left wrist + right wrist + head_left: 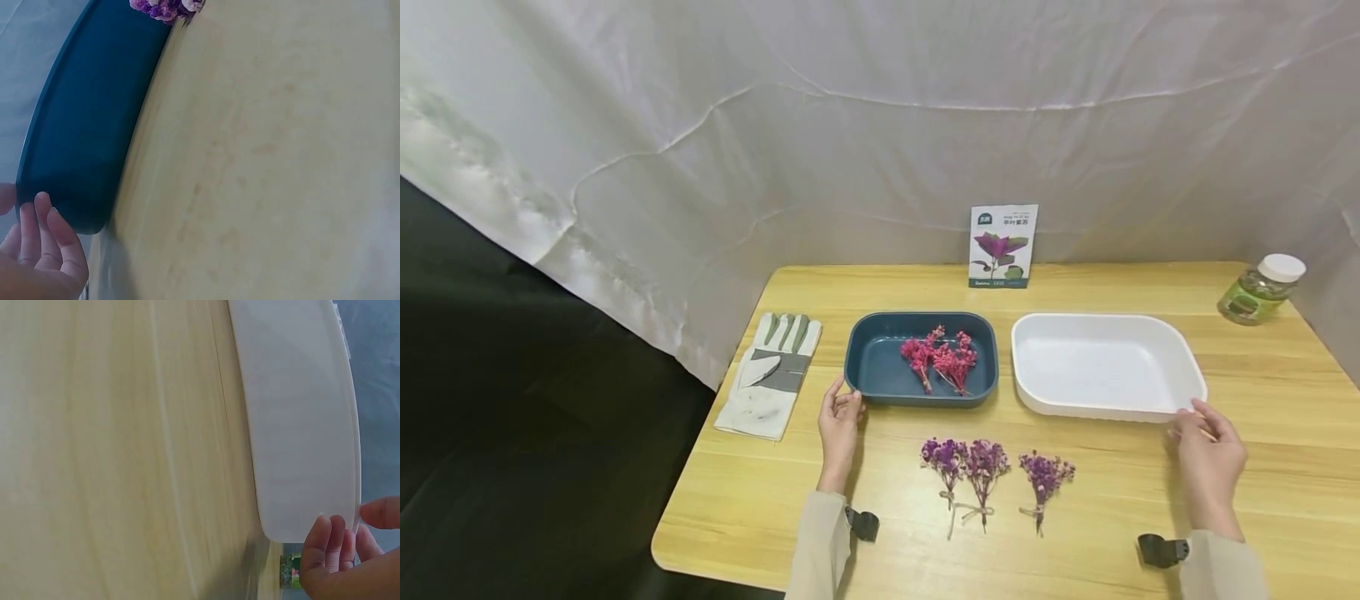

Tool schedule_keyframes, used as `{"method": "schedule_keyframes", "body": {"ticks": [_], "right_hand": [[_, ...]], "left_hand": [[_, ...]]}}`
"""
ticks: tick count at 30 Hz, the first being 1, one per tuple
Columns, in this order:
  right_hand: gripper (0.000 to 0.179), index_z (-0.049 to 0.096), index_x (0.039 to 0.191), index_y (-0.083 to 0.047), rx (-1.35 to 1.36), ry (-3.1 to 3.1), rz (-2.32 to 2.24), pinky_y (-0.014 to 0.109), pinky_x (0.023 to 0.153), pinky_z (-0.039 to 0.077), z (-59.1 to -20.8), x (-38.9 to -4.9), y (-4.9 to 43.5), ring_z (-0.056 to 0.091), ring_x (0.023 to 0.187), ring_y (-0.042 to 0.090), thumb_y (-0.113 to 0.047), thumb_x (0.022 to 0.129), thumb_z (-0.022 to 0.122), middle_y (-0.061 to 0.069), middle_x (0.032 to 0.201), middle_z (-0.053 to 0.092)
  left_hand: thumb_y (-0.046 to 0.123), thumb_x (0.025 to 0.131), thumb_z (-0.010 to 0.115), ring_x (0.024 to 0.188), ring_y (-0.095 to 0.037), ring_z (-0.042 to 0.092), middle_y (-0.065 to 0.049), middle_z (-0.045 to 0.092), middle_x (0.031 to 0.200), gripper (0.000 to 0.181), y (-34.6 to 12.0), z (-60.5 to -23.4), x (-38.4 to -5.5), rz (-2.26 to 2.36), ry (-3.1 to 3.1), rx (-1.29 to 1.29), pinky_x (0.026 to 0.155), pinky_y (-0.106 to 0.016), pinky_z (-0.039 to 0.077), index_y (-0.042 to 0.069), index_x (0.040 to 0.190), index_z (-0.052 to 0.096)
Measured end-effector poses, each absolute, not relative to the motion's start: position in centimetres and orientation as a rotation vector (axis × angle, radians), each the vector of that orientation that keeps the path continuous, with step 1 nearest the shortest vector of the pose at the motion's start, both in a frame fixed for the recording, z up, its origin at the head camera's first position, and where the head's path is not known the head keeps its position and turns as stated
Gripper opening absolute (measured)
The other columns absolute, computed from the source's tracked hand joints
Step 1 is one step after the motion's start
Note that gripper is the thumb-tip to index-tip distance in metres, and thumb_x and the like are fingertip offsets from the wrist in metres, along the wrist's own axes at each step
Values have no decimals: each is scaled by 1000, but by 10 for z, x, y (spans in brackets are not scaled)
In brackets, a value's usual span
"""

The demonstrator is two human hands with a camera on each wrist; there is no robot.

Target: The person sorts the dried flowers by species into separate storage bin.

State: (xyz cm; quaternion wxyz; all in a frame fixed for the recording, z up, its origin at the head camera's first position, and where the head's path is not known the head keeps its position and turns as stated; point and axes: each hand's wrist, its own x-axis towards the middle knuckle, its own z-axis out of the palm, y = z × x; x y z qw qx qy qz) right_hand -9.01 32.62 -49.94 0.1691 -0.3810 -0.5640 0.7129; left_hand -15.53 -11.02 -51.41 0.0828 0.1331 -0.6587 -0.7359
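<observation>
My left hand is at the near left corner of a dark teal tray, its thumb and fingers pinching the rim. Inside that tray lie two bunches of pink dried flowers. At the near right corner of a white tray, my right hand pinches the rim, thumb above and fingers against the outer wall. No flowers lie in the white tray. In front of the trays, three purple dried flower bunches tied with twine rest on the wooden table.
Left of the teal tray lies a folded pair of white and grey work gloves. A seed packet with a purple plant stands against the back curtain. At the far right is a clear jar with a white lid.
</observation>
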Motion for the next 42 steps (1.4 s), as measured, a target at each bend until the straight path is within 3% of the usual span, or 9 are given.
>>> {"method": "schedule_keyframes", "body": {"ticks": [7,13,28,36,42], "right_hand": [[23,61,115,-22,-1107,-1537,2088,10,58,54,-499,-96,334,61,60,-2,-12,95,60,-10,97,50],[26,62,116,-24,-1123,-1540,2078,8,60,53,-499,-99,336,60,61,-4,-11,94,61,-9,97,47],[22,68,97,-26,-1080,-1470,2047,9,55,53,-503,-100,334,60,58,-2,-5,91,62,-7,93,49],[21,67,105,-24,-1078,-1492,2034,8,56,52,-505,-100,333,58,63,-3,-8,92,62,-7,97,47],[22,66,108,-24,-1086,-1499,2033,8,57,52,-506,-99,334,58,64,-4,-9,92,62,-7,97,47]], "left_hand": [[2,93,59,74,-5,57,3,55,88,44,-111,-534,-151,-2171,-1979,435,69,-16,51,-4,135,48],[-1,91,57,75,-3,57,2,56,91,39,-102,-535,-133,-2200,-1997,410,71,-16,53,-6,129,51],[-2,89,57,76,-4,57,-4,58,95,34,-71,-538,-88,-2341,-2103,370,76,-14,53,-9,123,54],[-2,88,59,75,-4,57,-6,60,95,33,-54,-538,-75,-2377,-2173,331,75,-14,53,-8,120,56],[0,85,62,71,-4,53,-10,63,95,30,-41,-537,-64,-2270,-2342,313,66,-13,48,-3,115,61]]}}
